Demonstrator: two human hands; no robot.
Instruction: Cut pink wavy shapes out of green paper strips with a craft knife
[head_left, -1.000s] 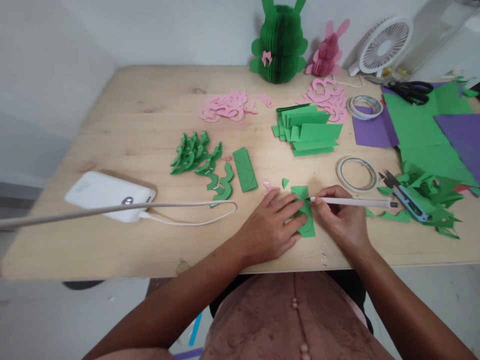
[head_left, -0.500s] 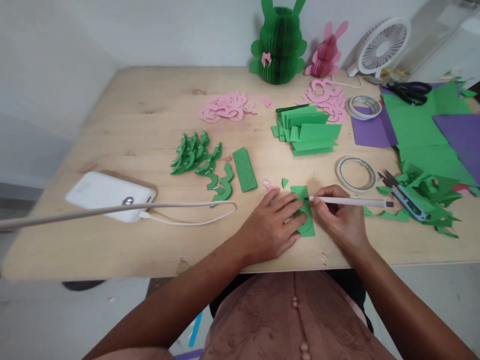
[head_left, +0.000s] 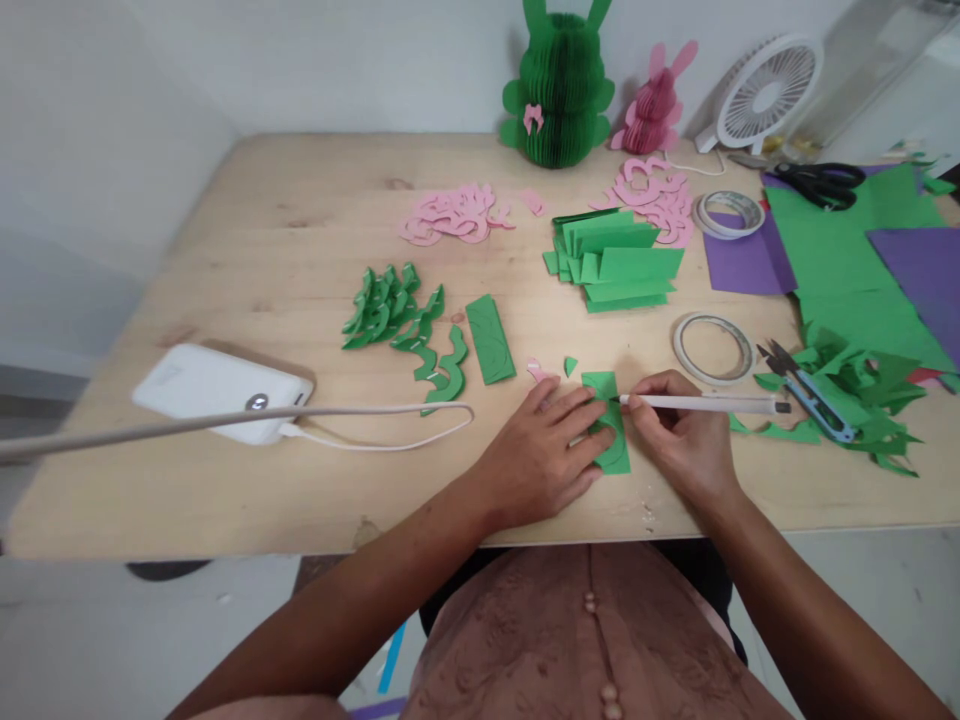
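My left hand [head_left: 547, 450] lies flat with fingers spread, pressing on a small green paper rectangle [head_left: 619, 455] that has curved pencil-like lines on it. In my right hand [head_left: 679, 430] is a white pen [head_left: 712, 404], its dark tip touching the paper's right side near the top. A pink paper piece [head_left: 535, 370] peeks out by my left fingers, partly hidden. Just beyond lies a tiny green scrap [head_left: 571, 366]. Another green rectangle [head_left: 490, 340] with drawn curves sits to the left, beside several cut wavy green pieces [head_left: 450, 370].
Folded green strips [head_left: 619, 260] and pink cutouts [head_left: 454, 215] lie farther back. Tape rolls [head_left: 677, 345], thread snips [head_left: 814, 395], green scraps [head_left: 874, 385] and black scissors [head_left: 821, 185] are rightward. A white power bank [head_left: 217, 385] with a cable lies left. Paper rabbits [head_left: 562, 95] and a fan [head_left: 769, 95] stand behind.
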